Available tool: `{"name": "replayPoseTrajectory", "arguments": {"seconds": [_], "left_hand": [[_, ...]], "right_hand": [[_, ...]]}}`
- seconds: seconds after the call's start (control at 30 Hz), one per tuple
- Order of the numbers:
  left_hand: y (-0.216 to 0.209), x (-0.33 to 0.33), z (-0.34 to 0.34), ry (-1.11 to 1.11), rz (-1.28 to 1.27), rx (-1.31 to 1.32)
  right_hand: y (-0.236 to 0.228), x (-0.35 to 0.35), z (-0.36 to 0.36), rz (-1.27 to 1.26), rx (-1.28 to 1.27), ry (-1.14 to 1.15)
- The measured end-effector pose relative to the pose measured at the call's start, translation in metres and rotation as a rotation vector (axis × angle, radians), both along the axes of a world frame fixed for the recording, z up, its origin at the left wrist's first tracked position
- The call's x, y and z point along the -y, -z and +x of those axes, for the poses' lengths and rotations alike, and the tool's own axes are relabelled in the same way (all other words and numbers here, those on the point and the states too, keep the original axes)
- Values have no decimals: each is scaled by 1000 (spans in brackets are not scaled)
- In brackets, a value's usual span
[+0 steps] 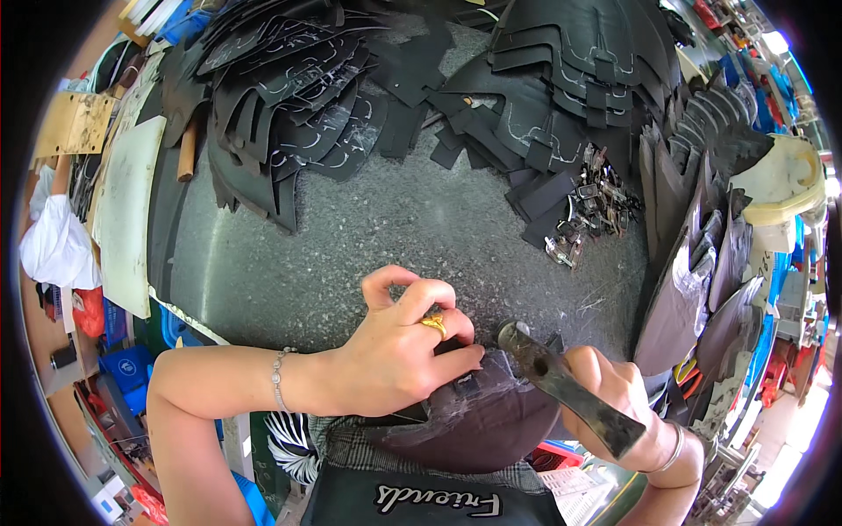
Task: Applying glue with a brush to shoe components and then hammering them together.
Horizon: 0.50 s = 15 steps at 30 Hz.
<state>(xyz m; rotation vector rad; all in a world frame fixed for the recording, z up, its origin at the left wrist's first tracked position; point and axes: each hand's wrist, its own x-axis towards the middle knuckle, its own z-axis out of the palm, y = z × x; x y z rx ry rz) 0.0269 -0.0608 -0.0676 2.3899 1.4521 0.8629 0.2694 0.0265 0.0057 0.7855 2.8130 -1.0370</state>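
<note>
My right hand (605, 394) is closed round a hammer; its dark, worn metal head (574, 394) points toward my left hand, and the handle is hidden in my grip. My left hand (390, 355), with curled fingers, pinches the edge of a dark brown leather-like piece (491, 425) at the table's near edge. A small metal fitting (466, 382) shows on that piece just below the fingertips. The hammer's round face hangs close to the left fingertips, apart from them. What the fingertips hold beyond the piece's edge cannot be made out.
Stacked black cut pieces (289, 105) with white markings lie at the far left, and more black pieces (561, 61) at the far right. A heap of metal buckles (601, 206) sits on the grey table (351, 228). Brown pieces (693, 272) stand along the right edge.
</note>
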Motion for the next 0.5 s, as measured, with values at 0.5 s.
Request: {"name": "replayPoseTrajectory", "arguments": {"seconds": [0.5], "left_hand": [[-11,14,4,-99,-70,-54]], "right_hand": [[-2,-4,-12,90,-65,-44]]}}
